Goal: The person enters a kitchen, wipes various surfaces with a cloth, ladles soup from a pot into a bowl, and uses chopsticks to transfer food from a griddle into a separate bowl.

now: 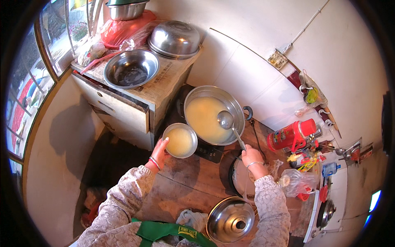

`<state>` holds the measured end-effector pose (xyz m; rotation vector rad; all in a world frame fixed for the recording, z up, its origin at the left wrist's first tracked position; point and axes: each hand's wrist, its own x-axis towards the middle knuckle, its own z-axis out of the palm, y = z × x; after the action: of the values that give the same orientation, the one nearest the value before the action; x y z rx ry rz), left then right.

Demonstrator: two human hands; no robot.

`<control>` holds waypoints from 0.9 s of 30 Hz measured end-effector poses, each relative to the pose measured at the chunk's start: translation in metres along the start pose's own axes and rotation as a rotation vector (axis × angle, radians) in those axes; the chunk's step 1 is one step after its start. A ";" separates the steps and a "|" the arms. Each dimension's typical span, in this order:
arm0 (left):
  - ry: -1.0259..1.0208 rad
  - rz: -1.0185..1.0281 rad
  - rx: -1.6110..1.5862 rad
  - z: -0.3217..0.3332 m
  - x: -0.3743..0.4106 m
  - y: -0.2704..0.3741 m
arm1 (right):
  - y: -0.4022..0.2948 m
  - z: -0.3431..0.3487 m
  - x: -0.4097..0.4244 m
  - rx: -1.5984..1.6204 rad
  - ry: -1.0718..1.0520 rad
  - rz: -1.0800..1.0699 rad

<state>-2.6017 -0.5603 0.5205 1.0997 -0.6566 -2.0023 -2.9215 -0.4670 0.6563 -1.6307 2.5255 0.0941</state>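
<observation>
My left hand [160,153] grips the rim of a small metal bowl [195,139], which is mostly full of pale yellow, soup-like food [179,142]. In my right hand [251,159] is the handle of a metal ladle [225,119]. The ladle's head is over the large metal pot [237,106], near the surface of the same pale yellow food [203,119]. Whether the ladle holds any liquid I cannot tell. The bowl is just left of the pot, close to its rim. Beneath the pot is a black induction cooker [209,152].
A metal pot lid [230,217] and a cloth [193,218] lie near me on the wooden table [182,182]. A red thermos [288,134] and a plastic bag [297,182] stand to the right. A metal basin [132,69] sits on the cabinet [169,75] at the back left.
</observation>
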 end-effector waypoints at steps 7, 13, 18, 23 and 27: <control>-0.089 0.002 0.010 -0.001 0.005 -0.011 | 0.016 0.009 0.008 1.099 -0.409 0.386; -0.013 -0.058 0.048 -0.001 0.007 -0.016 | 0.025 -0.006 -0.016 1.456 -0.451 0.354; -0.022 -0.074 0.047 0.003 -0.003 -0.006 | 0.011 -0.039 -0.051 1.451 -0.444 0.285; -0.037 -0.045 -0.001 0.006 -0.006 -0.002 | -0.003 -0.062 -0.090 1.484 -0.520 0.204; -0.025 -0.020 -0.001 0.012 -0.009 -0.001 | -0.020 -0.059 -0.115 1.455 -0.581 0.203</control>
<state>-2.6089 -0.5513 0.5302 1.0861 -0.6599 -2.0365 -2.8611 -0.3789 0.7314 -0.5812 1.4782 -0.8714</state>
